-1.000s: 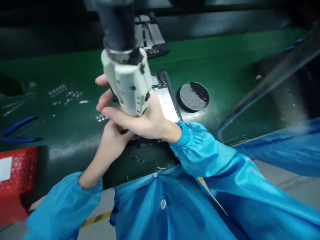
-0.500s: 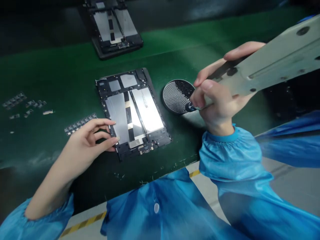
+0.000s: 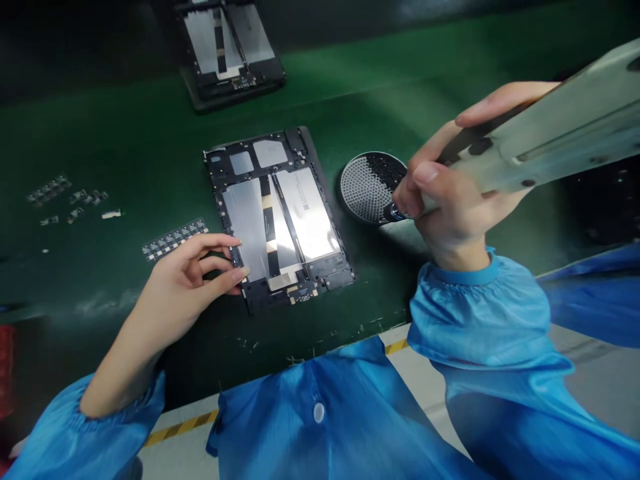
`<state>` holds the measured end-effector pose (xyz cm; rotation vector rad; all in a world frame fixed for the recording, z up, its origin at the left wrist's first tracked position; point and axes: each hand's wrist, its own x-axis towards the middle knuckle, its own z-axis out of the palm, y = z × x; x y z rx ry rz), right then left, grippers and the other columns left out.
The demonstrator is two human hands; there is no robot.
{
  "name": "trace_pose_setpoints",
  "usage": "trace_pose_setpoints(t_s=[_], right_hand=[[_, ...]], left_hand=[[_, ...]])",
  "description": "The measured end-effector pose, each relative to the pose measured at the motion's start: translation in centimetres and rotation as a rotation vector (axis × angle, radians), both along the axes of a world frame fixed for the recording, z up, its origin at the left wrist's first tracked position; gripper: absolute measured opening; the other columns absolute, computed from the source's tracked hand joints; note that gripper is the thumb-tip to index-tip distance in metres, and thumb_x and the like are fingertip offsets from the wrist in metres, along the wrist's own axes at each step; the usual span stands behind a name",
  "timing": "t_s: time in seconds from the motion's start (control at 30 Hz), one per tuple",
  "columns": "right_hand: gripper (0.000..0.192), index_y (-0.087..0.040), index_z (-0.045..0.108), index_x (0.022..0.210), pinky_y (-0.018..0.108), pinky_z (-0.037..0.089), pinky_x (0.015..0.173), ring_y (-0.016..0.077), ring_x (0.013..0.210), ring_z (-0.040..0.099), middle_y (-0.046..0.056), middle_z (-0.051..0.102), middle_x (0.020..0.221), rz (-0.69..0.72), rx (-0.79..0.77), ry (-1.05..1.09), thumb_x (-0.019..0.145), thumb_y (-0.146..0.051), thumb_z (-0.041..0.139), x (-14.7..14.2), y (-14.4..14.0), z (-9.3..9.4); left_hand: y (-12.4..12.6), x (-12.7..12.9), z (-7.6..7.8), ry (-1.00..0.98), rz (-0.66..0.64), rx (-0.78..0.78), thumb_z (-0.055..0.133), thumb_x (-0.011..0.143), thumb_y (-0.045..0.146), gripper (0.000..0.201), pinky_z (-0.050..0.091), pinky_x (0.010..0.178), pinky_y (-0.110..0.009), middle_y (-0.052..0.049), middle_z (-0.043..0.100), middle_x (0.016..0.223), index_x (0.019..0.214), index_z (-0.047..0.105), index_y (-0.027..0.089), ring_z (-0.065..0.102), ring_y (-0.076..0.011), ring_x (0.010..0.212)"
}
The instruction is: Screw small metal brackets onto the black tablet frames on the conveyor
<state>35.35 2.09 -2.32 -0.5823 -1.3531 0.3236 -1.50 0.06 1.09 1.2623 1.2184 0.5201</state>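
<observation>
An opened tablet (image 3: 295, 220) lies on the green bench, its silver battery and ribbon cables exposed. My left hand (image 3: 187, 280) grips its left edge, thumb and fingertips on the frame. In my right hand (image 3: 455, 200) is a pale electric screwdriver (image 3: 565, 133), held at a slant with the fingers wrapped round its front end. The driver's nose points down at a round dish (image 3: 367, 190) with a dotted, perforated-looking surface, partly covered with small dark screws. Whether the tip touches the screws I cannot tell.
A second opened tablet (image 3: 235, 50) lies at the back. Left of my hand are a strip of small circuit boards (image 3: 175, 239) and several loose small boards (image 3: 90, 197). A red object (image 3: 6, 367) shows at the left edge. The bench's front edge runs before my blue smock.
The whole view has shifted, so the tablet, dish and loose parts appear further right. Both hands keep their holds, and the screwdriver's nose stays over the dish.
</observation>
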Motion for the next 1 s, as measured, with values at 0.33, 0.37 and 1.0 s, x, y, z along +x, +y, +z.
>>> trace_pose_setpoints(t_s=[0.33, 0.37, 1.0], right_hand=[[0.05, -0.022, 0.065, 0.13, 0.014, 0.027, 0.033, 0.0052, 0.041, 0.042, 0.0, 0.071, 0.088, 0.018, -0.003, -0.008, 0.09, -0.031, 0.093, 0.9, 0.4, -1.0], [0.048, -0.021, 0.066, 0.128, 0.015, 0.025, 0.033, 0.0049, 0.04, 0.039, -0.001, 0.07, 0.085, 0.017, 0.001, -0.002, 0.089, -0.031, 0.093, 1.0, 0.5, -1.2], [0.066, -0.023, 0.055, 0.121, 0.021, 0.031, 0.033, 0.0133, 0.056, 0.061, 0.001, 0.072, 0.091, -0.157, -0.208, 0.045, 0.077, -0.045, 0.099, -0.9, -1.6, 2.8]], left_hand=[[0.4, 0.5, -0.2, -0.093, -0.047, -0.04, 0.108, 0.079, 0.03, 0.054, 0.08, 0.076, -0.032, -0.005, 0.07, 0.117, 0.126, 0.083, 0.022, 0.08, -0.0173, 0.089], [0.7, 0.5, 0.0, -0.086, -0.075, -0.054, 0.107, 0.079, 0.03, 0.053, 0.08, 0.076, -0.032, -0.006, 0.071, 0.119, 0.125, 0.083, 0.021, 0.08, -0.0169, 0.087], [2.6, 0.9, 0.1, -0.03, -0.195, -0.019, 0.103, 0.083, 0.02, 0.035, 0.062, 0.08, -0.033, -0.001, 0.077, 0.087, 0.113, 0.085, 0.018, 0.081, -0.0181, 0.079]])
